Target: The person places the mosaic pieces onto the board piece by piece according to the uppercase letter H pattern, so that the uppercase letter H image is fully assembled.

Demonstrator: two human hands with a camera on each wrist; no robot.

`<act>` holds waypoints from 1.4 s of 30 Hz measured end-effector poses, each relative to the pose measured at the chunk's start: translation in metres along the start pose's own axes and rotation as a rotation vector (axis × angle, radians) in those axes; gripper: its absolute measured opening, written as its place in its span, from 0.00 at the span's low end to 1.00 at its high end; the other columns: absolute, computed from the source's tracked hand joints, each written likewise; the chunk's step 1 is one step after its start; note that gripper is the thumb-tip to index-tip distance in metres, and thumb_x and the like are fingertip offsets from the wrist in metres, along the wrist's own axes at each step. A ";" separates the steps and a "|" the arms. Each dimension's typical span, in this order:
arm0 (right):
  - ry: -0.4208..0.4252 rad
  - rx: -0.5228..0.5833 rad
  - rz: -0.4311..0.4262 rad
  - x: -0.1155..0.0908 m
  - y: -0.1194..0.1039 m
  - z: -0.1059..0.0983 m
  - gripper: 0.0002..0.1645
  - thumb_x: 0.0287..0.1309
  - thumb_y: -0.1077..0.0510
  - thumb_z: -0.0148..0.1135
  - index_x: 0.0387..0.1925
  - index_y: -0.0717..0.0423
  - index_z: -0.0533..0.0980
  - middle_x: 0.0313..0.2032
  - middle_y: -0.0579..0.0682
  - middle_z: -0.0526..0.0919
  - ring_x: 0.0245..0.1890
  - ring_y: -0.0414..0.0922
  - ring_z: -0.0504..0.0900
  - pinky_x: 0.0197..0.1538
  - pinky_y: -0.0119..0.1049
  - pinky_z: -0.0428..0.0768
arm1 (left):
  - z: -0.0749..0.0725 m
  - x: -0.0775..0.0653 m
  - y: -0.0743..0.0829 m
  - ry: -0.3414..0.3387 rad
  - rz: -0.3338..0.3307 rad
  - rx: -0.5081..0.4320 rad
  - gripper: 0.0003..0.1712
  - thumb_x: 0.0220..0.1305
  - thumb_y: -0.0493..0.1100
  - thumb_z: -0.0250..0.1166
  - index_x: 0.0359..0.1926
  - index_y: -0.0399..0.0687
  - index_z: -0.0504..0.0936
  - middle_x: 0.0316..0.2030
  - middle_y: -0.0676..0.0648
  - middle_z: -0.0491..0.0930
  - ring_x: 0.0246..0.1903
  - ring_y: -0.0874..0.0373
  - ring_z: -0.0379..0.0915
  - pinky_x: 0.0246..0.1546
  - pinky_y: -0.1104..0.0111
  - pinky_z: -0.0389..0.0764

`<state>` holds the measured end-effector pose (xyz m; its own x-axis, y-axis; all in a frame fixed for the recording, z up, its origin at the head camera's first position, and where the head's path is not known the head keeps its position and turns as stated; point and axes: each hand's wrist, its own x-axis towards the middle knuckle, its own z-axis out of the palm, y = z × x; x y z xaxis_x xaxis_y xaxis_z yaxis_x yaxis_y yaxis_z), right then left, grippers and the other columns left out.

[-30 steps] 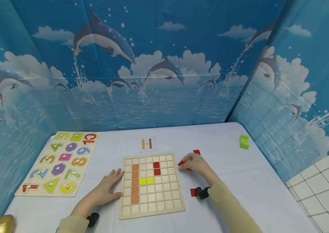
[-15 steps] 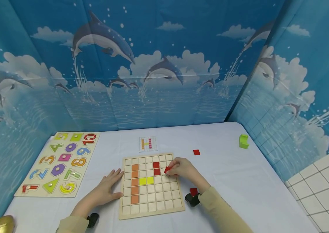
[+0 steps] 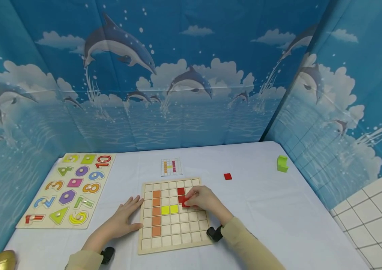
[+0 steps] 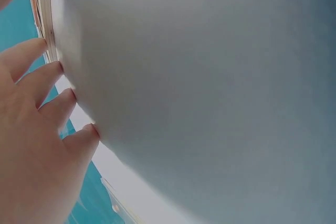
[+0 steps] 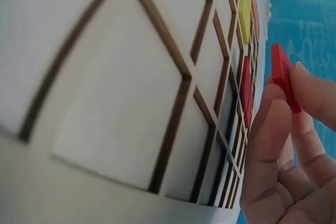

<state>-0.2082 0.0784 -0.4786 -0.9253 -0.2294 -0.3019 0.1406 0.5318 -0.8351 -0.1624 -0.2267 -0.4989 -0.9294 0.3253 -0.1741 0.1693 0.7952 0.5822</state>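
Note:
My right hand [image 3: 205, 199] pinches a red square tile [image 5: 283, 74] between thumb and fingers, over the wooden grid board [image 3: 177, 245]. In the head view that tile overlaps the cells just below two dark red tiles [image 3: 181, 195] set in the board. To the left on the board are a column of orange tiles [image 3: 156, 212] and two yellow tiles [image 3: 169, 209]. My left hand [image 3: 124, 220] lies on the table with fingers spread, its fingertips and thumb at the board's left edge; the left wrist view shows the fingertips [image 4: 59, 98] along that side.
Behind the board lies a small pattern card [image 3: 171, 167]. A loose red tile [image 3: 227, 176] rests to its right, and a green block [image 3: 282, 164] stands near the far right edge. A number puzzle board [image 3: 91, 200] occupies the left; a gold object [image 3: 3, 260] sits front left.
My right hand has carried the red tile left from beside the board to over it, near the dark red tiles. The left hand has stayed put.

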 end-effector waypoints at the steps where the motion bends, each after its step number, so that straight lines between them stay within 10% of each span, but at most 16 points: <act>1: -0.004 -0.010 -0.011 0.000 0.000 0.001 0.07 0.52 0.60 0.72 0.33 0.56 0.81 0.25 0.47 0.83 0.23 0.43 0.81 0.32 0.33 0.82 | 0.000 0.000 0.000 -0.001 0.000 0.000 0.51 0.52 0.52 0.75 0.73 0.41 0.62 0.74 0.35 0.55 0.75 0.33 0.42 0.72 0.36 0.41; 42: 0.060 -0.149 -0.086 -0.008 -0.002 0.009 0.09 0.50 0.62 0.73 0.27 0.57 0.78 0.24 0.47 0.78 0.25 0.42 0.73 0.29 0.31 0.72 | -0.002 -0.001 0.002 -0.011 -0.011 -0.012 0.51 0.53 0.51 0.75 0.73 0.41 0.62 0.75 0.35 0.54 0.75 0.33 0.40 0.73 0.37 0.40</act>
<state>-0.1975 0.0721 -0.4790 -0.9517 -0.2321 -0.2008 0.0108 0.6284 -0.7778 -0.1617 -0.2259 -0.4961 -0.9275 0.3222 -0.1898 0.1547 0.7927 0.5897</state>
